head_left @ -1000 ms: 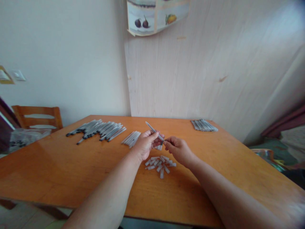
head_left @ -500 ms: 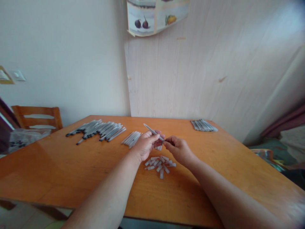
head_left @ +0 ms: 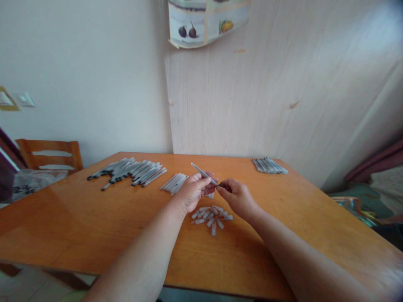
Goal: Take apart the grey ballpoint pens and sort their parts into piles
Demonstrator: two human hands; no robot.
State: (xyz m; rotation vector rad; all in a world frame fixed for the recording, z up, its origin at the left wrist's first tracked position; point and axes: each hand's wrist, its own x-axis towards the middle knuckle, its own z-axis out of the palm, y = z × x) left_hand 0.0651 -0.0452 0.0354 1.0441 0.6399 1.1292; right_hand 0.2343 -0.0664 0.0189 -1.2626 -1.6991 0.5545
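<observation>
Above the middle of the table, my left hand (head_left: 195, 191) is closed round a slim clear pen (head_left: 200, 170), which slants with its far end up and to the left. The fingers of my right hand (head_left: 235, 193) pinch the pen's near, dark end; its tip is hidden by them. Just below both hands lies a loose heap of small whitish translucent caps (head_left: 211, 216). Past my left wrist, a row of thin whitish tubes (head_left: 173, 183) rests on the table.
At the back left of the wooden table (head_left: 132, 235) lies a wide spread of clear pens with black ends (head_left: 138, 170). A neat stack of pens (head_left: 269, 165) sits at the back right. Behind the left edge are a wooden chair (head_left: 52, 147) and a plastic bag (head_left: 34, 180).
The pen has shifted very slightly to the right, its near end closer into my right fingers. Both hands stay almost in place; the piles are unchanged.
</observation>
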